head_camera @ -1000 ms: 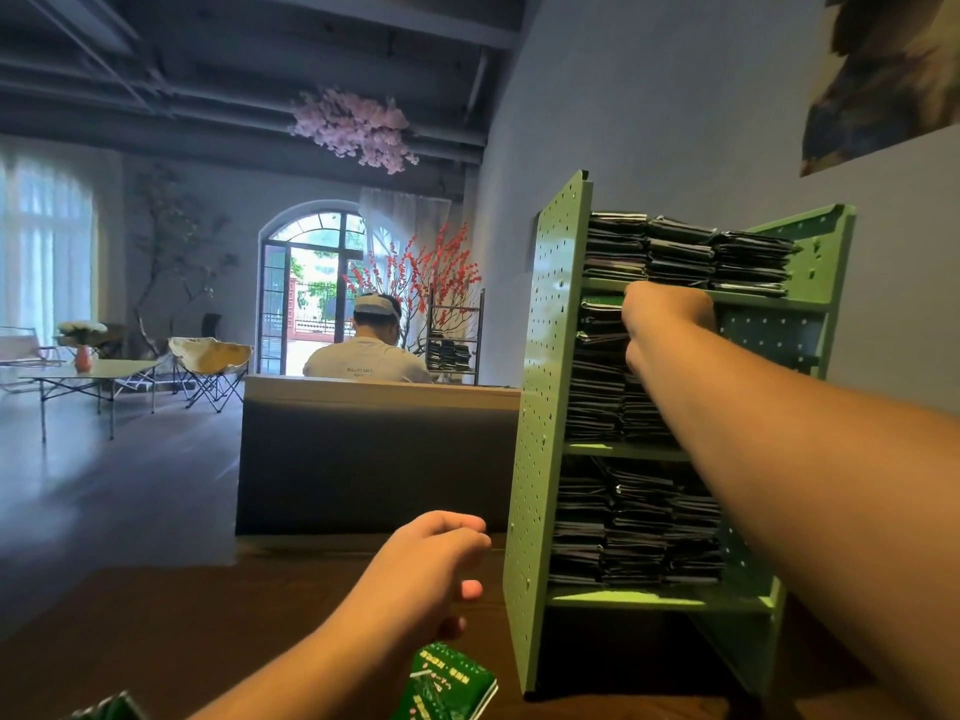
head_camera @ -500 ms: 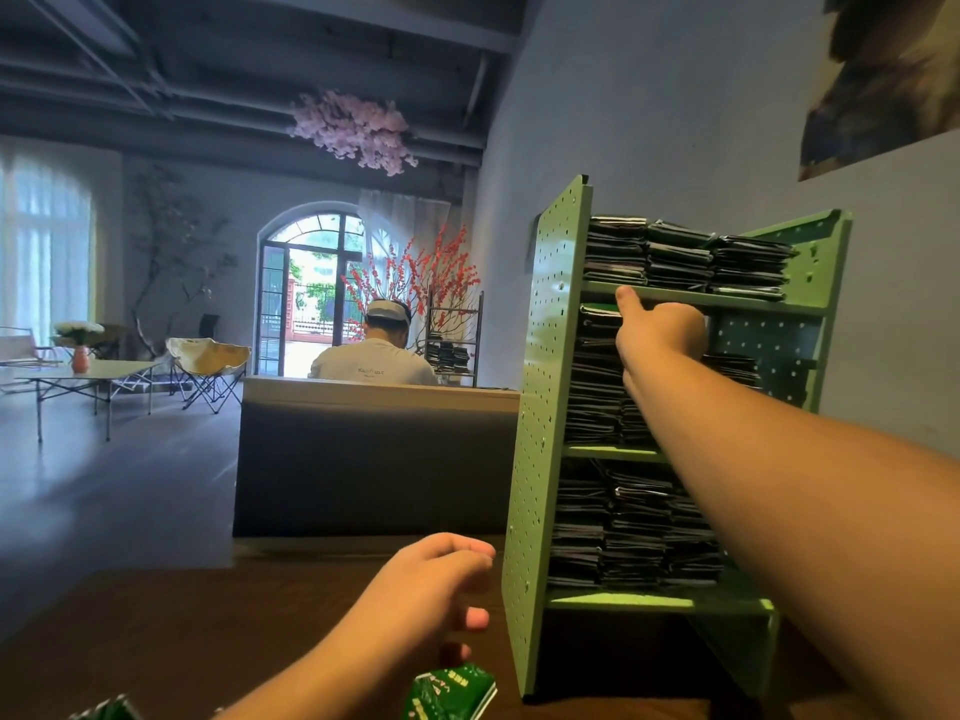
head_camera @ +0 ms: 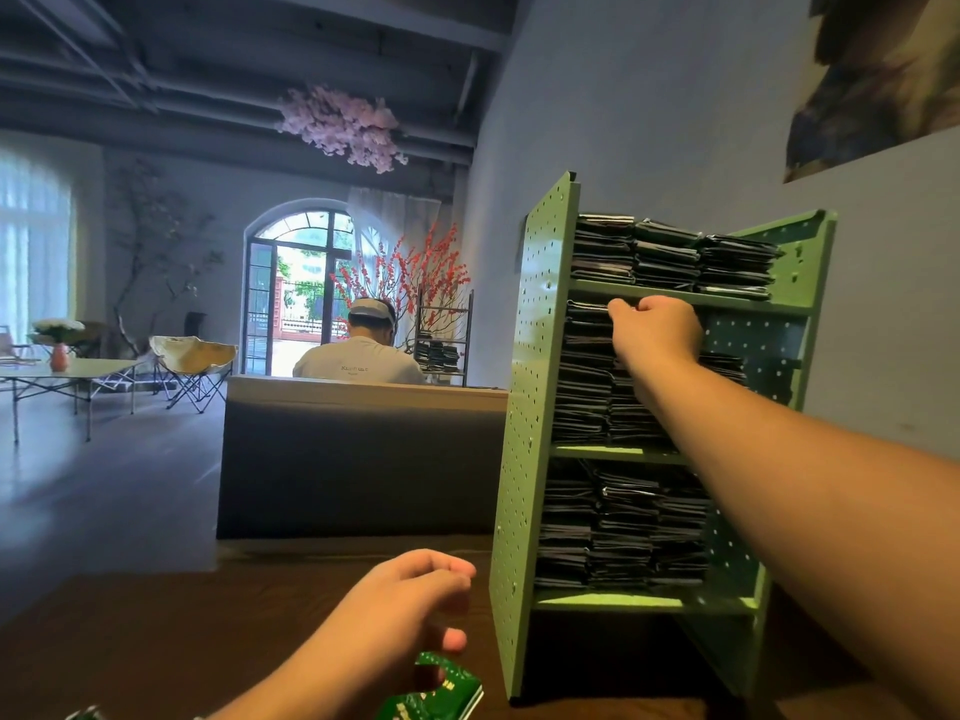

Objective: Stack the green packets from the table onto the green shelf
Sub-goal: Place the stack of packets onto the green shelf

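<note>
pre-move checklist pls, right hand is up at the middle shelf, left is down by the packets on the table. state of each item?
1. Right hand at the middle tier of the green shelf, fingers curled at the top of the stacks: ok.
2. Packet actually released from the right hand: cannot tell, the fingers hide it.
3. Room left in the middle tier: left stack reaches almost to the shelf above, not ok there; the right side sits lower with open space above, ok.
4. Next green packets on the table under the left hand: ok.
5. Left hand gripping a packet: not ok, fingers loosely curled above it.
6. Shelf standing upright: ok.
</note>
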Motion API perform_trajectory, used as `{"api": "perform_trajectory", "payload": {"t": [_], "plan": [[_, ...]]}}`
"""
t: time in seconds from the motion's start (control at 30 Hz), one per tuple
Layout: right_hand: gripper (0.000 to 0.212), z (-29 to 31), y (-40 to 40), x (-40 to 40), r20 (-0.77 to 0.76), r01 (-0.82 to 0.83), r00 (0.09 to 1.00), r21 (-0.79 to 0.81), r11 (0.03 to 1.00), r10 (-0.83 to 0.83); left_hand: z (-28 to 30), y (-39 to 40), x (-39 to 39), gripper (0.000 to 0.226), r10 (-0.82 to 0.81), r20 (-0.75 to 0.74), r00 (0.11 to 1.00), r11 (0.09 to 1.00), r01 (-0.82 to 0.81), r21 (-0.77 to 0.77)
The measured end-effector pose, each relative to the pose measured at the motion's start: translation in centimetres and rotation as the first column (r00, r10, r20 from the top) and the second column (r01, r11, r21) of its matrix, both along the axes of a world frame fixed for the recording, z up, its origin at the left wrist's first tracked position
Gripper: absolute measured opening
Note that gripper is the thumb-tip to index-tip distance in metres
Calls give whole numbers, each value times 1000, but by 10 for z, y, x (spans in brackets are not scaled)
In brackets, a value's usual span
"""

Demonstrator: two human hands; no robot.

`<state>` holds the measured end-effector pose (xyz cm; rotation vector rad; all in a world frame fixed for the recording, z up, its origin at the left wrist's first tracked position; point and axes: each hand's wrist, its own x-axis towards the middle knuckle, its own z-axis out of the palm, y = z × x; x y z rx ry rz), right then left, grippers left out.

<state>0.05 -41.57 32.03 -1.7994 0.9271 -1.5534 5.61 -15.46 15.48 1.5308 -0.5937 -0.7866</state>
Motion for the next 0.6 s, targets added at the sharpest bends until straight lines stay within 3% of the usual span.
{"api": "perform_trajectory", "payload": {"t": [0.1,0.3,0.37,0.43,0.5,0.6], "plan": [[24,0,-2,2,-20,-11,1000,-28,1000,11,-1,1,1,14,-14,0,1000,1000,14,9],[10,5,-11,2,72,-131,990,159,978,121,-3,4,5,13,-31,25,999,999,30,23],[20,9,-9,-5,49,-115,993,136,984,109,-4,4,6,13,-39,9,999,999,39,19],[20,8,-7,-13,-25,14,1000,84,996,-12,-6,6,8,12,-39,-12,999,999,39,9],[22,3,-10,-20,-135,136,980,-68,988,-144,-9,5,10,12,-38,-24,999,999,38,0],[28,-9,-11,-29,-395,71,892,-356,932,-219,-13,4,14,12,-49,-46,998,999,49,-10]]}}
